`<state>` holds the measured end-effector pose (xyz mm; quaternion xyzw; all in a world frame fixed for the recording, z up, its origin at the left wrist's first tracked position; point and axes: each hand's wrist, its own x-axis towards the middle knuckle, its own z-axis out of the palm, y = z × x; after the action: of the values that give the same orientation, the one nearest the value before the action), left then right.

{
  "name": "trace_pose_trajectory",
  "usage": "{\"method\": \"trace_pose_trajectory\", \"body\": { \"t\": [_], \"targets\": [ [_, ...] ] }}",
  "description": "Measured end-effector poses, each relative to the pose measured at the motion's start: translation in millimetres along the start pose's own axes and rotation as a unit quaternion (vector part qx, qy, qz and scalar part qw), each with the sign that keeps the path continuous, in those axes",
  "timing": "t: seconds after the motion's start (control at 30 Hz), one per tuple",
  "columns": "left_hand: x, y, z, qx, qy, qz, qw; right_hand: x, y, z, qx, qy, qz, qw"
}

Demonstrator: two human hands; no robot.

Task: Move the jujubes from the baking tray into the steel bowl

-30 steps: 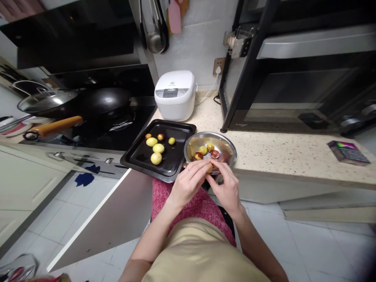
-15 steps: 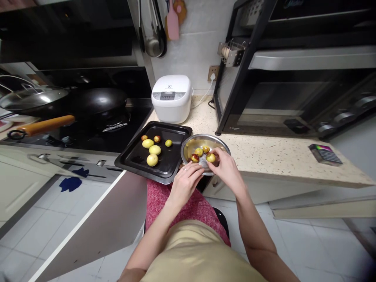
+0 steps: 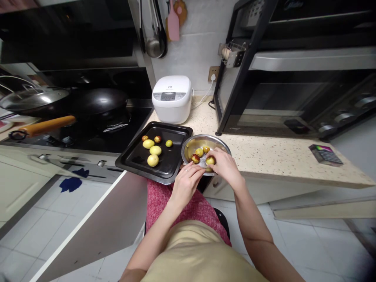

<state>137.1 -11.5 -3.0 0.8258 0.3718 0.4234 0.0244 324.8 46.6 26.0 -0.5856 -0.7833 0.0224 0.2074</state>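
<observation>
A steel bowl [image 3: 188,145] stands at the counter's front edge with several jujubes in it, greenish yellow with brown-red patches. My right hand [image 3: 225,166] reaches over its right side, thumb and fingers closed round one jujube [image 3: 210,160] inside the bowl. My left hand [image 3: 188,182] is at the bowl's near rim, fingers bent together over it; the thumb is hidden. Beside that hand, a reddish brown jujube [image 3: 195,158] rests in the bowl. To the left lies a black baking tray [image 3: 138,162] holding yellow oval fruits [image 3: 152,160], a small green one [image 3: 169,143] and two reddish jujubes [image 3: 158,139].
A white rice cooker [image 3: 172,100] stands behind the tray. At right are a large oven [image 3: 273,102] and a small dark box [image 3: 325,155]. The stove at left bears a wok [image 3: 100,101] and a lidded pan with a wooden handle [image 3: 47,126]. A cabinet door [image 3: 96,219] stands open below.
My right hand has tipped slightly over the jujube, its fingers covering more of it. The left hand and the fruits on the tray stay in place.
</observation>
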Motion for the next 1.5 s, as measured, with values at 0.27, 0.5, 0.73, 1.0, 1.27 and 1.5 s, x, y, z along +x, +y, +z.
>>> {"method": "trace_pose_trajectory", "body": {
  "t": [0.27, 0.5, 0.73, 1.0, 1.27, 1.5],
  "targets": [
    [0.2, -0.8, 1.3, 0.005, -0.004, 0.005, 1.000, -4.0, 3.5, -6.5, 0.016, -0.004, 0.020, 1.000],
    [1.7, -1.2, 1.6, 0.008, -0.007, 0.001, 1.000, -34.9, 5.4, -7.7, 0.042, 0.042, -0.075, 0.995],
    [1.7, -0.7, 3.9, 0.001, 0.002, -0.019, 1.000, -55.1, 1.0, -7.7, 0.035, 0.075, -0.073, 0.994],
    [3.4, -1.1, -2.9, -0.009, -0.038, -0.007, 0.999, -57.4, 0.1, -5.3, 0.031, 0.070, -0.071, 0.994],
    [33.5, -43.4, -61.5, 0.023, -0.107, -0.048, 0.993, -58.5, 4.2, -3.6, 0.052, 0.103, -0.085, 0.990],
    [77.5, -122.2, -65.4, 0.226, -0.229, -0.173, 0.931, -64.7, -0.1, -8.4, 0.097, 0.146, -0.110, 0.978]
  ]
}}
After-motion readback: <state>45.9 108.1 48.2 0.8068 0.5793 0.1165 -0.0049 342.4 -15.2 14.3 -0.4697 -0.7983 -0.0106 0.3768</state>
